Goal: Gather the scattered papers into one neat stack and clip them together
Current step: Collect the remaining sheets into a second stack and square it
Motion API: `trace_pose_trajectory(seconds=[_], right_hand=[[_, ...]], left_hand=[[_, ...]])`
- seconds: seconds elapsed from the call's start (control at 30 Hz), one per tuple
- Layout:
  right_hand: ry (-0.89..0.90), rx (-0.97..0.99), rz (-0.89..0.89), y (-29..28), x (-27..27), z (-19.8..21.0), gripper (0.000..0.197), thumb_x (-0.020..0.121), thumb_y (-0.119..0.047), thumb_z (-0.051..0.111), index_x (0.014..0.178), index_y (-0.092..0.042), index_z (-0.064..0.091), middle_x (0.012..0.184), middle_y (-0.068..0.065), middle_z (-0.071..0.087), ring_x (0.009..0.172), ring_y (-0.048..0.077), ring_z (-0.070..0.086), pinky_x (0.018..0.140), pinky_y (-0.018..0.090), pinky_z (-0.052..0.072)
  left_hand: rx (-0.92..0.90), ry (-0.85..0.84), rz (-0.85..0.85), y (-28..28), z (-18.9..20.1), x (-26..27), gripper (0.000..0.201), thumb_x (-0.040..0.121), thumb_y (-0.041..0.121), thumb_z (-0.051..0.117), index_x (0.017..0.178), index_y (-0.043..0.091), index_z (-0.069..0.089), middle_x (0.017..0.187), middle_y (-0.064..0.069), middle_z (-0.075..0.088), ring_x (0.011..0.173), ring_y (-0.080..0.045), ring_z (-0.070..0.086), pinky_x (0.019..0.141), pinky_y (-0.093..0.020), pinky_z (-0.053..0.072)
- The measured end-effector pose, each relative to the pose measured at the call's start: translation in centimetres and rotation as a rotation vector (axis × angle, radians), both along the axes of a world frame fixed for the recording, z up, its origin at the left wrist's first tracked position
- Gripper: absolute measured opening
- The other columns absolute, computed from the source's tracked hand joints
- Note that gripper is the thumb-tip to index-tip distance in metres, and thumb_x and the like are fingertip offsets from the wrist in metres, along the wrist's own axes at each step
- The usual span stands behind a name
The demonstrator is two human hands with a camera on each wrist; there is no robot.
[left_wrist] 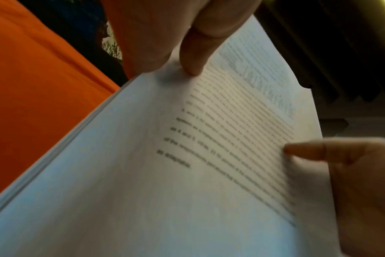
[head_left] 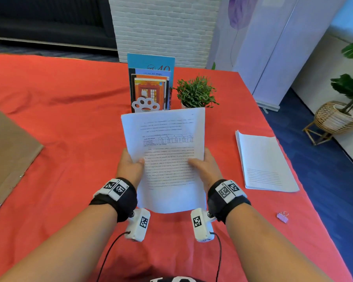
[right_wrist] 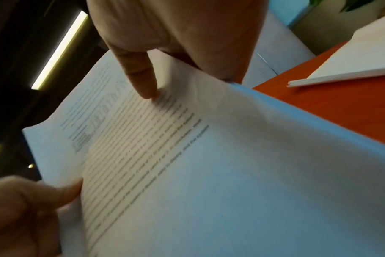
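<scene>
Our left hand grips the left edge of the papers, thumb on the printed face, and our right hand grips the right edge the same way. We hold the sheaf upright above the red cloth, its top leaning away towards the books and the small plant. To the right a second pile lies flat on the cloth, well apart from what we hold. Nearer us, by the right edge, sits a lilac clip.
</scene>
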State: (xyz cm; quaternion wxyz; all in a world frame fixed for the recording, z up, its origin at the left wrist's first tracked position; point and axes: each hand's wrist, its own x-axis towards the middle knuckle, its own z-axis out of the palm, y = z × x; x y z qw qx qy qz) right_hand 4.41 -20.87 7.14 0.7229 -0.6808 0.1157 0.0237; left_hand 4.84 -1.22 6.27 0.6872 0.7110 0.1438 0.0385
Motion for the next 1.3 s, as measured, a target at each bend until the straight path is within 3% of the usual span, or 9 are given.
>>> trace_pose_trajectory(seconds=[0.17, 0.23, 0.4, 0.5, 0.63, 0.8, 0.97, 1.1, 1.3], right_hand=[[0.036, -0.085, 0.029, -2.6, -1.0, -0.5, 0.032, 0.079, -0.005, 0.056, 0.102, -0.027, 0.059, 0.116, 0.010, 0.068, 0.107, 0.027, 0.065, 0.099, 0.048, 0.049], [0.048, -0.101, 0.032, -4.0, -1.0, -0.5, 0.031, 0.084, -0.003, 0.056, 0.103, -0.027, 0.061, 0.116, 0.009, 0.069, 0.107, 0.027, 0.065, 0.099, 0.048, 0.049], [0.074, -0.072, 0.063, -6.8, -1.2, -0.3, 0.033, 0.084, -0.005, 0.057, 0.112, -0.021, 0.062, 0.117, 0.010, 0.069, 0.108, 0.027, 0.066, 0.099, 0.047, 0.049], [0.064, -0.180, 0.125, -8.7, -1.2, -0.7, 0.029, 0.076, -0.018, 0.056, 0.102, -0.030, 0.063, 0.117, 0.005, 0.069, 0.109, 0.023, 0.065, 0.099, 0.044, 0.049], [0.087, -0.315, 0.047, -12.8, -0.6, -2.1, 0.023, 0.072, -0.024, 0.059, 0.094, -0.026, 0.063, 0.106, 0.006, 0.072, 0.097, 0.025, 0.068, 0.091, 0.047, 0.054], [0.192, -0.417, -0.086, -18.7, 0.8, -4.2, 0.023, 0.084, -0.007, 0.047, 0.089, -0.018, 0.065, 0.087, 0.011, 0.070, 0.069, 0.023, 0.065, 0.076, 0.042, 0.057], [0.408, -0.810, -0.171, -27.6, 1.2, -6.6, 0.041, 0.088, -0.009, 0.048, 0.127, -0.009, 0.058, 0.134, 0.017, 0.055, 0.121, 0.034, 0.052, 0.104, 0.035, 0.040], [0.645, -0.945, -0.271, -32.6, 1.2, -8.3, 0.048, 0.085, -0.009, 0.052, 0.133, -0.008, 0.049, 0.135, 0.023, 0.046, 0.121, 0.040, 0.050, 0.099, 0.038, 0.042], [0.898, -1.002, -0.194, -35.5, 1.7, -9.9, 0.056, 0.088, -0.006, 0.053, 0.140, 0.001, 0.033, 0.144, 0.023, 0.037, 0.130, 0.038, 0.042, 0.106, 0.041, 0.035]], left_hand=[[0.016, 0.112, -0.187, -1.3, -1.7, 0.8, 0.049, 0.068, 0.009, 0.055, 0.116, 0.016, 0.054, 0.111, -0.008, 0.069, 0.103, -0.026, 0.066, 0.094, -0.050, 0.051], [0.022, 0.131, -0.214, -2.2, -1.1, 0.5, 0.045, 0.069, 0.003, 0.059, 0.112, 0.010, 0.053, 0.111, -0.010, 0.067, 0.101, -0.027, 0.065, 0.093, -0.045, 0.051], [0.106, 0.196, -0.306, -5.4, -1.1, -1.5, 0.052, 0.073, 0.012, 0.062, 0.122, 0.016, 0.044, 0.122, -0.009, 0.061, 0.112, -0.028, 0.060, 0.102, -0.050, 0.045], [0.253, 0.176, -0.310, -8.5, -0.4, -2.3, 0.042, 0.088, 0.006, 0.052, 0.128, 0.013, 0.044, 0.115, 0.000, 0.057, 0.107, -0.021, 0.055, 0.099, -0.036, 0.043], [0.362, 0.182, -0.248, -11.6, -0.5, -2.0, 0.037, 0.091, 0.002, 0.050, 0.127, 0.011, 0.048, 0.111, 0.000, 0.056, 0.100, -0.019, 0.052, 0.089, -0.028, 0.042], [0.432, 0.248, -0.195, -13.8, -1.8, -2.1, 0.038, 0.090, 0.000, 0.049, 0.128, 0.007, 0.049, 0.125, -0.013, 0.060, 0.111, -0.030, 0.058, 0.088, -0.030, 0.042], [0.453, 0.303, -0.137, -15.1, -2.9, -2.3, 0.037, 0.090, 0.001, 0.052, 0.127, 0.004, 0.049, 0.124, -0.015, 0.060, 0.109, -0.030, 0.057, 0.085, -0.030, 0.041], [0.411, 0.342, -0.105, -15.5, -4.3, -2.3, 0.038, 0.090, 0.000, 0.053, 0.127, 0.007, 0.050, 0.126, -0.014, 0.061, 0.109, -0.029, 0.058, 0.087, -0.031, 0.042], [0.361, 0.389, -0.055, -15.7, -5.1, -2.5, 0.042, 0.091, 0.000, 0.052, 0.132, 0.009, 0.048, 0.128, -0.013, 0.060, 0.112, -0.028, 0.055, 0.091, -0.032, 0.040]])
